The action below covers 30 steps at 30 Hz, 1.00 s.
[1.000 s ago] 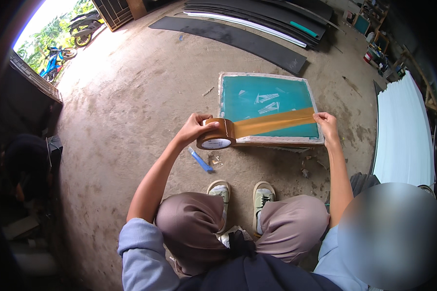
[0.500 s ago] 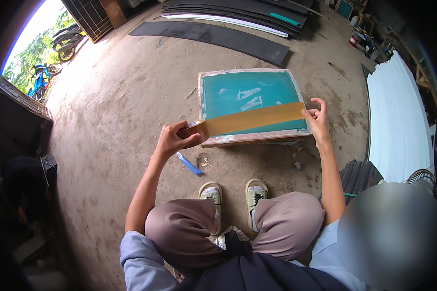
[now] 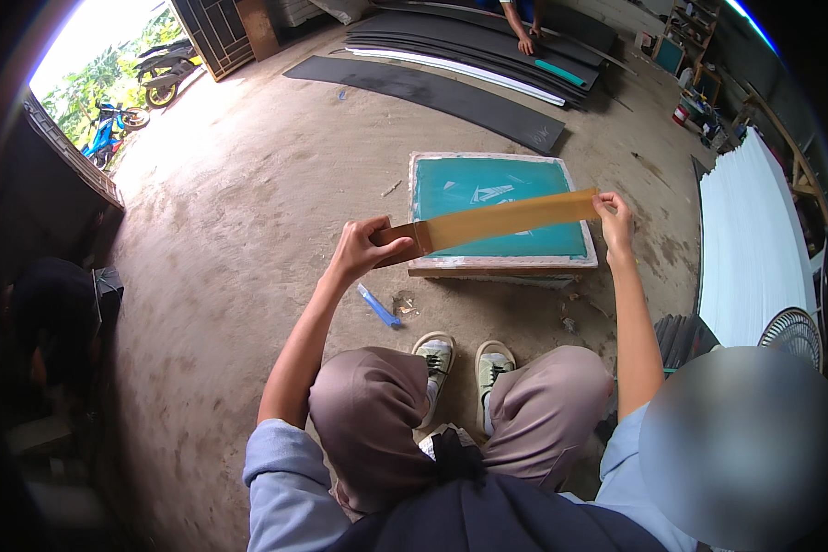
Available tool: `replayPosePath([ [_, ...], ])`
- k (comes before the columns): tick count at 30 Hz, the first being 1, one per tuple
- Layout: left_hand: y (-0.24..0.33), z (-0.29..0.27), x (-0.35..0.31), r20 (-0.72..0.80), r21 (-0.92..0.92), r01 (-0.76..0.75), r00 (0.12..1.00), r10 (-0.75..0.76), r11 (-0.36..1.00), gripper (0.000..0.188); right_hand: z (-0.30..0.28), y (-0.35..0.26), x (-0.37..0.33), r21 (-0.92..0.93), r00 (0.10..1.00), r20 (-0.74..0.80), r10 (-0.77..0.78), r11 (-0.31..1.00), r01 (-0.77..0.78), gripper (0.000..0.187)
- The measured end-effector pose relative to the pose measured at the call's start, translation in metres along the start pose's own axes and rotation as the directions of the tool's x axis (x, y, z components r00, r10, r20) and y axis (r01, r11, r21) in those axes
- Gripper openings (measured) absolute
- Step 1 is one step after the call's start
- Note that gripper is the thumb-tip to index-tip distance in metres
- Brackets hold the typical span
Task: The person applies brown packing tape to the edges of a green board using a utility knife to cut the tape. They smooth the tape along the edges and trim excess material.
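A strip of brown packing tape is pulled taut between my hands. My left hand is closed round the tape roll. Between thumb and fingers of my right hand the strip's free end is pinched. Beneath the tape is a screen printing frame with a teal mesh, pale marks in its middle and a whitish taped border. The strip crosses over the mesh and covers part of it from sight; whether it touches the frame I cannot tell.
A blue cutter knife lies on the concrete floor left of my shoes. Dark sheets are stacked at the back, where another person's hand reaches down. White sheets and a fan stand on the right. Motorbikes are outside.
Both hands, with the tape stretched between them, appear slightly higher relative to the frame. The view has shifted, and another person's hands now show at the far stack.
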<state>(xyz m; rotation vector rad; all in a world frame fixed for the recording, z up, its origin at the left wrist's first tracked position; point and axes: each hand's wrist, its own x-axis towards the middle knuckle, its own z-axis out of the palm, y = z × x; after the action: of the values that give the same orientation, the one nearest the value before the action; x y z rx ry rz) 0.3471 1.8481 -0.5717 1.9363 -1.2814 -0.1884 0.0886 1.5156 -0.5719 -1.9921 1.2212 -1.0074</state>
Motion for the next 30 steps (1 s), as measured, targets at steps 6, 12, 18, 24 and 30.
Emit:
replayPosePath([
  [6, -0.003, 0.018, 0.006, 0.111, -0.864, 0.186, 0.977, -0.183, 0.467, 0.03, 0.002, 0.038, 0.015, 0.273, 0.963, 0.24, 0.126, 0.943, -0.192, 0.019],
  [12, -0.049, 0.028, 0.026, 0.14, -0.151, 0.088, 0.988, -0.067, 0.985, 0.048, 0.002, 0.1, 0.016, 0.203, 0.949, 0.194, 0.249, 0.936, -0.287, 0.02],
  [18, -0.092, 0.031, 0.029, 0.149, -0.031, 0.173, 0.975, -0.167, 0.984, 0.049, 0.003, 0.146, 0.034, 0.176, 0.943, 0.194, 0.272, 0.936, -0.306, 0.023],
  [24, -0.148, 0.002, 0.021, 0.093, -0.077, 0.366, 0.929, -0.358, 0.928, 0.049, -0.04, 0.193, 0.059, -0.055, 0.892, 0.231, 0.388, 0.921, -0.386, 0.027],
  [30, -0.153, 0.007, 0.04, 0.356, -0.111, 0.508, 0.823, -0.443, 0.854, 0.047, -0.025, 0.22, 0.073, -0.061, 0.86, 0.263, 0.438, 0.897, -0.438, 0.036],
])
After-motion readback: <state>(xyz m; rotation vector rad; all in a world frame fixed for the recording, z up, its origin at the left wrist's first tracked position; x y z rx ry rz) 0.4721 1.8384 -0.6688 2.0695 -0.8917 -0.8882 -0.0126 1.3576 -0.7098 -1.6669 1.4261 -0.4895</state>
